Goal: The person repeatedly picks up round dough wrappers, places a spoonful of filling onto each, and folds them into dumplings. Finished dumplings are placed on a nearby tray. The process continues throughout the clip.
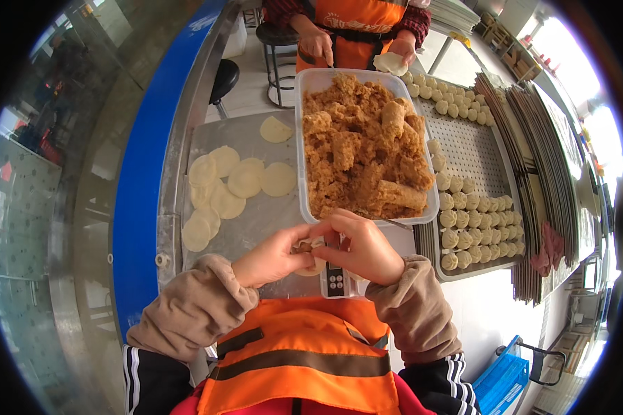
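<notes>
My left hand point(270, 259) cups a filled dough wrapper point(304, 248), its brown filling partly showing. From the other side my right hand point(363, 246) pinches the wrapper's edge, with the fingers bent over it. Much of the wrapper is hidden by my fingers. Below my hands is a small digital scale point(336, 284) with buttons. Just beyond them stands a clear plastic tub point(300, 155) heaped with brown minced filling point(363, 150). A metal spreading tool point(394, 224) rests at the tub's near rim. Several round dough wrappers point(228, 199) lie overlapping on the left.
A perforated metal tray point(462, 135) holds rows of pleated buns point(462, 220) to the right of the tub. Stacked trays point(545, 171) stand beyond it. Across the metal table point(249, 233), a co-worker's hand point(404, 49) holds a wrapper point(390, 64). A blue crate point(503, 371) sits low right.
</notes>
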`<state>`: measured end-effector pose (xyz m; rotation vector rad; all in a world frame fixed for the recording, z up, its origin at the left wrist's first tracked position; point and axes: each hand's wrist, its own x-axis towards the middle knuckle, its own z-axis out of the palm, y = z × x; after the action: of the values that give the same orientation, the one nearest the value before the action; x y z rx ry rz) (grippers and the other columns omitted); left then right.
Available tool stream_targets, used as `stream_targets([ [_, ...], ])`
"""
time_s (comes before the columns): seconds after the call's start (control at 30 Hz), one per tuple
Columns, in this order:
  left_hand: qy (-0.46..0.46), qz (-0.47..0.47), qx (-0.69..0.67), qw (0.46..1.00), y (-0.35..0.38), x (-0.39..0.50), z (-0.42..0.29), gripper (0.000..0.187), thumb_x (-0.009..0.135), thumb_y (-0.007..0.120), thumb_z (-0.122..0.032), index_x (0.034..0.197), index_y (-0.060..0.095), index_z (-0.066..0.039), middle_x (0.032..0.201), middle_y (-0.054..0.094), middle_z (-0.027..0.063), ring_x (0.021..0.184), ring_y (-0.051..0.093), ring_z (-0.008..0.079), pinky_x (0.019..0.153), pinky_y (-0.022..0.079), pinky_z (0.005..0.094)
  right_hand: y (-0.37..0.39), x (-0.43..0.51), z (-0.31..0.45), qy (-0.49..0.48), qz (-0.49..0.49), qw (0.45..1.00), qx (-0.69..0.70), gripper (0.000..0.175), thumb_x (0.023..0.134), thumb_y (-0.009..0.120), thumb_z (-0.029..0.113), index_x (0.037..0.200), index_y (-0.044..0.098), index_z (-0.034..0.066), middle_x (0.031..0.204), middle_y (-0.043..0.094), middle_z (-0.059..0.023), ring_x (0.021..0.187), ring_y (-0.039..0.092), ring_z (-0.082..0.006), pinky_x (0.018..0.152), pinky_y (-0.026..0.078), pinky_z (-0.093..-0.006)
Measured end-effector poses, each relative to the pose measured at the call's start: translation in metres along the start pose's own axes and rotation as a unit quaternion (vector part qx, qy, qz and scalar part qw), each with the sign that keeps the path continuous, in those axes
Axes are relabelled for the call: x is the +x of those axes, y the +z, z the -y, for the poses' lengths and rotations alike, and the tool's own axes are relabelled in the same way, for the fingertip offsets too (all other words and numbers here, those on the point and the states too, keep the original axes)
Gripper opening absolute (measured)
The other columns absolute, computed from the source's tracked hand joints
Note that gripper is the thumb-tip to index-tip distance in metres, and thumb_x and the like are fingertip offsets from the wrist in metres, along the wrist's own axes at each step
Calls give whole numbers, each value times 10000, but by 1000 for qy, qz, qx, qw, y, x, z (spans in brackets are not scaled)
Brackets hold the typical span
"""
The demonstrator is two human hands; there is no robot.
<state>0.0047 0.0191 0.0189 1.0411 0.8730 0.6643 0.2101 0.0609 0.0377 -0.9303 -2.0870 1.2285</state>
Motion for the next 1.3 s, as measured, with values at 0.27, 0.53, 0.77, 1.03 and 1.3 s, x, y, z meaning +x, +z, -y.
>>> stream_targets([
  [0.27, -148, -47, -231, 960, 3, -8, -8, 463, 930, 602, -30, 1379, 486, -36, 1188, 613, 73, 865, 681, 194, 796, 601, 328, 2, -6, 0, -2, -38, 999, 8, 107, 826, 750, 63, 905, 703, 9, 800, 663, -76, 700, 664, -171, 640, 531, -289],
  [0.53, -87, -71, -179, 977, -2, -7, 2, 428, 970, 607, -102, 1384, 510, -55, 1095, 666, 45, 914, 665, 130, 873, 567, 313, 6, -13, -6, -93, -69, 991, -70, 109, 788, 751, 28, 890, 714, 18, 817, 650, -92, 715, 655, -244, 631, 533, -319],
  [0.77, -13, -81, -147, 986, 1, -10, 15, 432, 995, 583, -110, 1412, 490, -46, 1173, 640, 46, 1018, 628, 113, 925, 535, 291, 12, -6, 7, -119, -88, 987, -65, 135, 777, 755, 39, 897, 694, 30, 851, 620, -79, 774, 629, -242, 631, 521, -329],
  [1.03, 15, -93, -62, 994, -4, -8, 21, 379, 969, 571, -6, 1340, 491, -13, 1176, 624, 56, 1060, 614, 119, 877, 530, 264, 18, -1, -4, -162, -57, 978, -116, 126, 741, 745, 89, 841, 676, 56, 802, 585, -108, 688, 605, -297, 607, 496, -354],
  [1.3, 77, -77, -22, 994, -12, -2, 30, 320, 963, 594, -29, 1273, 514, -23, 1167, 622, 59, 1063, 606, 110, 865, 512, 255, 16, 2, -3, 17, -30, 999, -15, 126, 793, 771, 52, 853, 670, 6, 809, 616, -76, 683, 619, -163, 609, 499, -266],
])
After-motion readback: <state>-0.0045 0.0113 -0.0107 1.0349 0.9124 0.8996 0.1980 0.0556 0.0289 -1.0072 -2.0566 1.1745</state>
